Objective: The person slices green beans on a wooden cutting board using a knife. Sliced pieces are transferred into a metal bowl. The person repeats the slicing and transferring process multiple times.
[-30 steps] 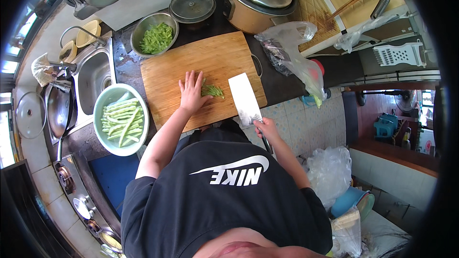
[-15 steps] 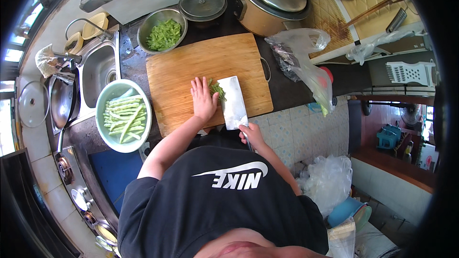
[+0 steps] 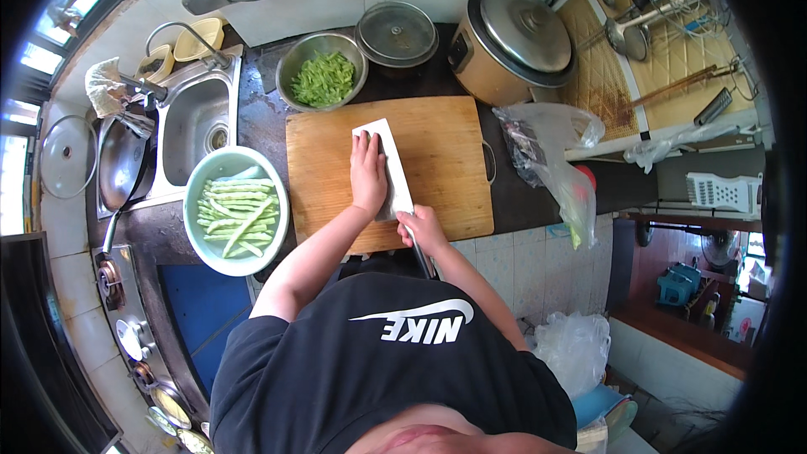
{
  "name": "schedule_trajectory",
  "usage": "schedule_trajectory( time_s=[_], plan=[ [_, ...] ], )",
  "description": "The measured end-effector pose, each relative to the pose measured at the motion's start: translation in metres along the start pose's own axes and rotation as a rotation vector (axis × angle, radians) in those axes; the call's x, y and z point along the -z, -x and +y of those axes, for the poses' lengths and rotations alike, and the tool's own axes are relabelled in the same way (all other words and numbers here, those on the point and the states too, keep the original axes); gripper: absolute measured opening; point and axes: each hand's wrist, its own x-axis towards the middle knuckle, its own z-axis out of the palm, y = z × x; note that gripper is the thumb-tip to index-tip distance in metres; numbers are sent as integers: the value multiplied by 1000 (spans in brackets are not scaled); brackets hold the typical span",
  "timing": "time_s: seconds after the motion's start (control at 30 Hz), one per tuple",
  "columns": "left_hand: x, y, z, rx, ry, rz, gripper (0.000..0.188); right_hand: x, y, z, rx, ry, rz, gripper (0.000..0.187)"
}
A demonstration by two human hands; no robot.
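My right hand [image 3: 423, 230] grips the dark handle of a cleaver [image 3: 396, 170] near the front edge of a wooden cutting board [image 3: 445, 151]. The cleaver's wide pale blade reaches up over the board, tilted a little to the left. My left hand [image 3: 367, 175] lies along the left part of the blade, fingers stretched toward its far end. Cut green pieces do not show on the board; anything under the left hand is hidden. Left of the board, a pale green bowl [image 3: 192, 233] holds long green beans [image 3: 238, 217].
A steel bowl [image 3: 283, 76] of chopped greens [image 3: 324, 79] and a lidded pan [image 3: 397, 32] stand behind the board. At the back right is a large rice cooker [image 3: 483, 63]. Plastic bags [image 3: 555, 151] lie right of the board. A sink [image 3: 197, 122] is far left.
My left hand has moved from the board onto the cleaver's blade. The cleaver has swung over to the left, and the cut green pieces beside it are out of sight. The view has shifted.
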Motion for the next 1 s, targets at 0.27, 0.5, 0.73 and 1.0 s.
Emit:
schedule_trajectory(
  time_s=[0.27,0.5,0.73,1.0],
  plan=[
    [44,-180,-53,-137,-17,214,38,-33,-57,-95,155,2,-9,20],
    [70,-232,-83,70,51,145,23,5,-37,-89,62,29,194,16],
    [70,-217,-72,-77,-626,-405,49,1,-39,-85,50,51,158,18],
    [65,-147,-44,-361,-496,-354,58,-32,-74,-106,76,78,63,18]
  ],
)
